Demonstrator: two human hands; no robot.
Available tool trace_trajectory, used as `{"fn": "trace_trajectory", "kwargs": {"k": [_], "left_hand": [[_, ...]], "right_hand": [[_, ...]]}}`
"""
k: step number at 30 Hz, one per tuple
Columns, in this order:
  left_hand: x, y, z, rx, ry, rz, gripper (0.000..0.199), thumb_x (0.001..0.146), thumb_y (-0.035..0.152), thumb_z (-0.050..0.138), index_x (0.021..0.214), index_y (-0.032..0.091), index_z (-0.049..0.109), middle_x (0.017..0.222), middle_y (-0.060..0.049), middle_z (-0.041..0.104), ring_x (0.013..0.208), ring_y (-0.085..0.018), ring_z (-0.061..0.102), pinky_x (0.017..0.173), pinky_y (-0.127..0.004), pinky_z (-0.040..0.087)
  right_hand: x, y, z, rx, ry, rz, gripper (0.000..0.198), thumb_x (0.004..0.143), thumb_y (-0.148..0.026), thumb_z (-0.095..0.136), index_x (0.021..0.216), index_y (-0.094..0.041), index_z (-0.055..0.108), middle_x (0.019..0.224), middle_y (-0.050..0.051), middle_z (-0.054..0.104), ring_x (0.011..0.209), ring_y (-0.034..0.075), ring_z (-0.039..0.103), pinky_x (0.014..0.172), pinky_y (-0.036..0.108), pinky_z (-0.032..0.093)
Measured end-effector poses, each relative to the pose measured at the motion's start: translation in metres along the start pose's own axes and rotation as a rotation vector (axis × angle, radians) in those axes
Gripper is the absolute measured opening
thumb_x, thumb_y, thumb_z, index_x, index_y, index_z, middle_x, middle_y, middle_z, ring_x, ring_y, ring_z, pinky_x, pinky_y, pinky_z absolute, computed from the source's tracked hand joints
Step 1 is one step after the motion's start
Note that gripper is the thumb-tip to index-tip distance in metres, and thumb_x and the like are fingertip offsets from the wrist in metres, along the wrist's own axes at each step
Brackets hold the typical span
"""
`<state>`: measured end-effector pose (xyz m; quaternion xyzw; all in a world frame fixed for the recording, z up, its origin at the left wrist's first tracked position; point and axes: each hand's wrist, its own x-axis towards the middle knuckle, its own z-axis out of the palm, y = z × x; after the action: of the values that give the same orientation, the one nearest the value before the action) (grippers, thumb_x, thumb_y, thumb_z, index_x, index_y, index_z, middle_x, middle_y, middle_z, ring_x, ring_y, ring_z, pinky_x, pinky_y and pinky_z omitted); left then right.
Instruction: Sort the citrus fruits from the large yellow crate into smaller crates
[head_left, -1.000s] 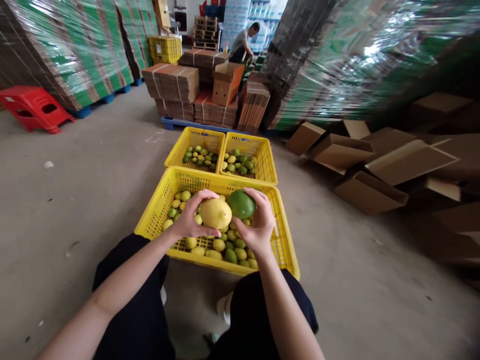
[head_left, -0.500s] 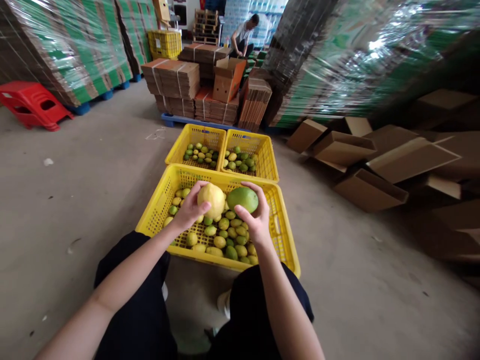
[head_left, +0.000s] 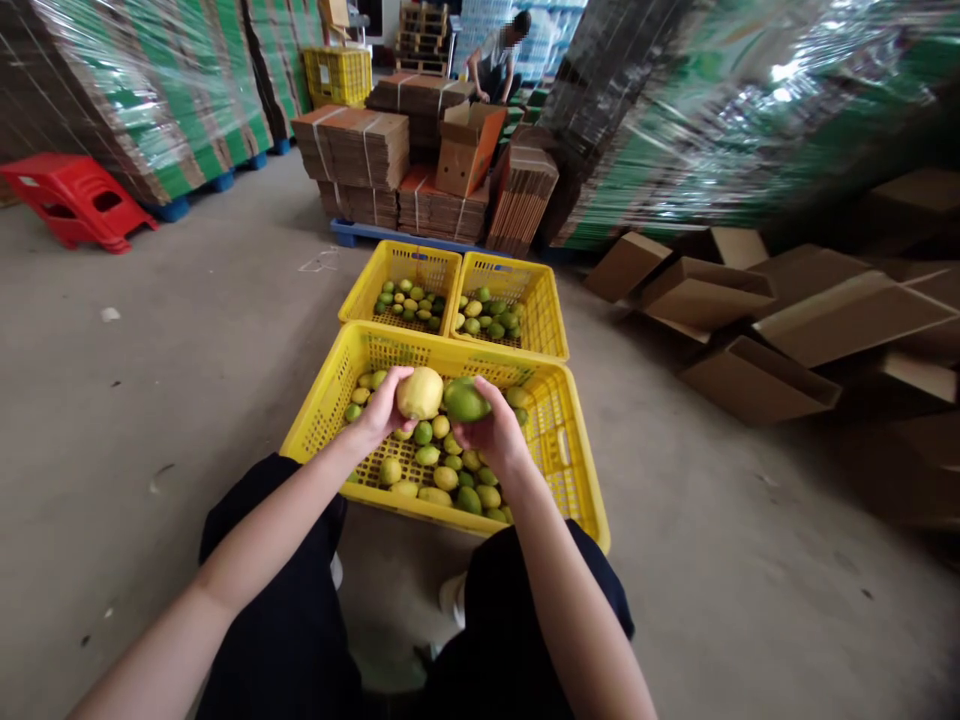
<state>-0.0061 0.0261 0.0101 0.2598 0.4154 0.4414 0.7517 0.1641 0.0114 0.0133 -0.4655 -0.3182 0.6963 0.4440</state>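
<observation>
My left hand (head_left: 385, 407) is closed around a yellow lemon (head_left: 420, 394). My right hand (head_left: 496, 430) grips a green lemon (head_left: 466, 400), its thumb over the right end of the fruit. Both fruits are held up side by side, a small gap between them, over the large yellow crate (head_left: 319, 405). Inside that crate lie many loose green and yellow lemons (head_left: 445, 478), partly hidden by my hands and wrists.
Two smaller yellow crates with lemons, a left one (head_left: 363, 285) and a right one (head_left: 551, 320), stand just beyond. Behind them are stacked flat cartons (head_left: 360, 150). Open cardboard boxes (head_left: 705, 295) lie right, a red stool (head_left: 79, 200) left. A person (head_left: 495, 65) bends over farther back.
Both hands have dropped slightly. The green lemon has moved left and turned in my right hand, closer to the yellow one. The whole view has shifted a little.
</observation>
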Motion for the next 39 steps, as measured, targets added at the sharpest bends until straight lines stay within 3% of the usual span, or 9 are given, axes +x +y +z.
{"fn": "trace_trajectory", "kwargs": {"k": [5,8,12,15,21,26,29,36,39], "left_hand": [[-0.007,0.011,0.004,-0.247,-0.162,-0.032,0.024,0.077,0.035,0.062,0.086,0.012,0.064,0.068,-0.009,0.066,0.052,-0.016,0.058,0.043,-0.025,0.044],[-0.008,0.011,0.006,-0.284,-0.197,0.013,0.029,0.079,0.031,0.065,0.099,0.011,0.065,0.087,-0.014,0.072,0.073,-0.021,0.068,0.064,-0.031,0.055],[-0.006,0.006,0.008,-0.258,-0.182,0.150,0.042,0.080,0.035,0.074,0.114,0.013,0.062,0.098,-0.012,0.073,0.094,-0.023,0.070,0.084,-0.033,0.054],[-0.003,-0.002,0.008,-0.203,-0.166,0.190,0.052,0.077,0.048,0.079,0.114,0.016,0.061,0.103,-0.011,0.072,0.102,-0.025,0.068,0.086,-0.034,0.053],[0.002,-0.010,0.004,-0.085,-0.092,0.343,0.061,0.063,0.056,0.088,0.104,0.022,0.060,0.111,-0.007,0.068,0.104,-0.020,0.063,0.077,-0.028,0.050],[-0.009,0.000,0.004,0.141,-0.194,0.338,0.073,0.050,0.031,0.097,0.114,0.020,0.063,0.116,-0.008,0.068,0.105,-0.023,0.064,0.089,-0.032,0.051],[-0.014,0.000,0.005,0.282,-0.198,0.336,0.069,0.049,0.026,0.097,0.110,0.018,0.066,0.111,-0.009,0.070,0.105,-0.027,0.065,0.092,-0.037,0.052],[-0.016,-0.001,0.004,0.374,-0.057,0.654,0.067,0.057,0.025,0.093,0.117,0.022,0.066,0.128,-0.011,0.065,0.120,-0.029,0.061,0.103,-0.042,0.049],[-0.019,0.003,0.000,0.507,-0.015,0.789,0.064,0.061,0.024,0.091,0.120,0.024,0.067,0.130,-0.011,0.064,0.122,-0.030,0.060,0.105,-0.044,0.048]], "right_hand": [[0.001,-0.001,0.000,0.071,-0.097,-0.167,0.036,0.074,-0.057,0.067,0.086,-0.024,0.061,0.072,0.003,0.066,0.057,0.019,0.059,0.044,0.032,0.043],[0.003,0.001,-0.002,0.084,-0.070,-0.277,0.034,0.074,-0.053,0.068,0.090,-0.025,0.059,0.083,0.004,0.070,0.071,0.022,0.065,0.057,0.035,0.051],[0.007,0.005,-0.005,0.086,-0.014,-0.377,0.044,0.062,-0.034,0.079,0.100,-0.028,0.058,0.097,0.001,0.072,0.085,0.022,0.068,0.073,0.037,0.056],[0.008,0.009,-0.005,0.050,0.016,-0.438,0.056,0.056,-0.024,0.083,0.103,-0.032,0.054,0.099,-0.004,0.070,0.090,0.021,0.069,0.082,0.038,0.057],[0.009,0.009,-0.005,0.069,0.085,-0.500,0.064,0.054,-0.027,0.086,0.106,-0.035,0.051,0.101,-0.004,0.069,0.092,0.021,0.069,0.089,0.043,0.059],[0.009,0.006,-0.004,0.091,0.106,-0.468,0.059,0.054,-0.034,0.089,0.099,-0.032,0.051,0.094,-0.004,0.068,0.086,0.021,0.068,0.082,0.041,0.060],[0.006,0.003,-0.005,0.039,0.138,-0.503,0.058,0.055,-0.039,0.088,0.099,-0.031,0.052,0.095,-0.003,0.068,0.086,0.021,0.068,0.080,0.039,0.059],[-0.002,-0.001,-0.009,-0.226,0.078,-0.675,0.064,0.062,-0.037,0.087,0.109,-0.032,0.043,0.120,0.004,0.067,0.109,0.027,0.067,0.093,0.047,0.056],[-0.003,0.003,-0.005,-0.275,0.079,-0.793,0.069,0.065,-0.033,0.086,0.119,-0.032,0.043,0.129,0.008,0.064,0.119,0.029,0.063,0.096,0.049,0.055]]}}
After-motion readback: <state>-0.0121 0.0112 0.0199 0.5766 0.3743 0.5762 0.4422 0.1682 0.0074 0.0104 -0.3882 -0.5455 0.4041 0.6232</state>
